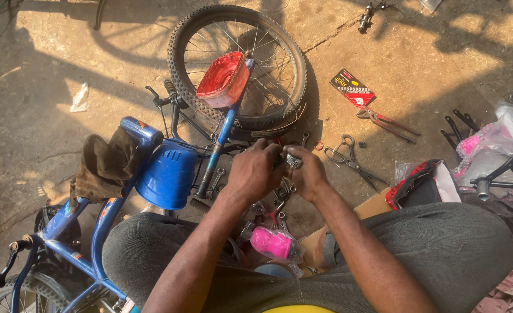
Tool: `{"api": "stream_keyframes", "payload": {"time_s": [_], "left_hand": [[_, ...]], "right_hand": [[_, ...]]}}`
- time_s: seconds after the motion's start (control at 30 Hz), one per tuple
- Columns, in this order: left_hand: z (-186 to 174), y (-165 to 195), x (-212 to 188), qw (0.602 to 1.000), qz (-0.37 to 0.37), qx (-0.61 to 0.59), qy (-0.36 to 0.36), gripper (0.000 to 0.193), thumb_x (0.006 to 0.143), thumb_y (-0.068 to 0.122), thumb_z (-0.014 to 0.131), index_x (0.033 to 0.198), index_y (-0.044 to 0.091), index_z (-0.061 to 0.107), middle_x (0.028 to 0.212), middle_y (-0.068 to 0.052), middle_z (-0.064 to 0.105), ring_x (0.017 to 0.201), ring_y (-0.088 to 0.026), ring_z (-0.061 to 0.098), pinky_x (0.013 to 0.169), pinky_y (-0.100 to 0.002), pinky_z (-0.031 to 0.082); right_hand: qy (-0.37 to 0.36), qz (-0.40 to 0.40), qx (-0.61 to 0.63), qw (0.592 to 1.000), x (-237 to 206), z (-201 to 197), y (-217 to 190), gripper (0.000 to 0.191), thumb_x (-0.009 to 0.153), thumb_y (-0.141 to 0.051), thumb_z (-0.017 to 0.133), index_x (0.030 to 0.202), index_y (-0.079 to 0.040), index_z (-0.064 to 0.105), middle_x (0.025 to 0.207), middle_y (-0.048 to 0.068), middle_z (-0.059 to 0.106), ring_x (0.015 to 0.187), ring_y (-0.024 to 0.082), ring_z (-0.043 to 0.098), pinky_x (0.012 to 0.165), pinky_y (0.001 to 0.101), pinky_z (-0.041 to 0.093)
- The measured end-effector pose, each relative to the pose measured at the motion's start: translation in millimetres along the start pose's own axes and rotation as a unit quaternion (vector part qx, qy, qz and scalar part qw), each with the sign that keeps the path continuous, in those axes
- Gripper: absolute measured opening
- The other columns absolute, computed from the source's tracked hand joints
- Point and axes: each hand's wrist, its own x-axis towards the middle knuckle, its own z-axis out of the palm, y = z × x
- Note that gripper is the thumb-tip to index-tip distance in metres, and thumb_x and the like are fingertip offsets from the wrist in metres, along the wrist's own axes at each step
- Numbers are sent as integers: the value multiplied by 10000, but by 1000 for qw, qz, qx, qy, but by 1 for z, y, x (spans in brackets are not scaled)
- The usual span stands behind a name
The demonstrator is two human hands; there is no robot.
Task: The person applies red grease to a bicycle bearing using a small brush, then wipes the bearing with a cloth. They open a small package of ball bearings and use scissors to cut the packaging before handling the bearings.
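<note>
Head view, looking down past my knees: both my forearms reach forward and meet over the ground in front of me. My left hand (252, 172) is curled, knuckles up, fingers bent round a small metal part (292, 160). My right hand (307, 174) closes on the same part from the other side, so both hands grip it together, touching each other.

What that part is I cannot tell; only a grey, shiny bit shows between my fingers, and the rest is covered by my hands. Several small tools lie in shadow under my hands, too dark to count. At the lower left corner of the ground a second wheel (19, 290) is cut off by the frame edge. The heap at the right edge is wrapped in plastic and hard to read.

Counted: one blue bike (103, 217) lying on its side to my left, with one blue basket (166, 174) and one brown rag (107, 165) draped on it. One front wheel (237, 66) lies flat near the top edge, with one red cover (224, 78) on it. One pair of red pliers (387, 123) and one pair of scissors (349, 156) lie right of my hands. One red and black card (352, 88) sits above the pliers. One pink bottle (277, 243) rests between my knees.
</note>
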Motion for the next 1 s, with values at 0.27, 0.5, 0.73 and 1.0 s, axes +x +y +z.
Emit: {"api": "stream_keyframes", "payload": {"time_s": [0.27, 0.5, 0.73, 1.0], "left_hand": [[10, -15, -1, 988, -64, 100, -101, 243, 891, 133, 671, 1114, 38, 677, 1049, -184, 689, 968, -341, 697, 806, -475, 572], [-13, -2, 12, 960, -53, -269, 61, 418, 896, 152, 703, 1280, 6, 627, 1115, -156, 684, 982, -269, 731, 852, -379, 604], [-8, -3, 19, 938, -47, -335, 73, 305, 900, 143, 777, 1168, 6, 724, 1065, -116, 707, 959, -197, 698, 840, -335, 582], [4, 0, 15, 911, -67, -402, 58, 239, 971, 187, 708, 1138, 15, 700, 1037, -76, 688, 942, -160, 702, 815, -316, 602]], "right_hand": [[-28, -57, -167, 984, -16, 22, -35, 430, 949, -4, 548, 1375, -9, 488, 1210, 163, 693, 960, 295, 723, 821, 412, 621], [-98, -294, -389, 868, -35, 37, -42, 393, 931, 29, 729, 1315, 51, 650, 1265, 146, 668, 1159, 168, 658, 1009, 308, 568], [-69, -241, -342, 906, -53, 41, -55, 293, 941, 1, 661, 1232, 26, 685, 1122, 100, 734, 990, 155, 727, 873, 282, 630], [-2, -195, -301, 933, -52, 35, -59, 162, 906, -11, 731, 1063, 31, 734, 943, 99, 763, 874, 153, 711, 783, 283, 575]]}}
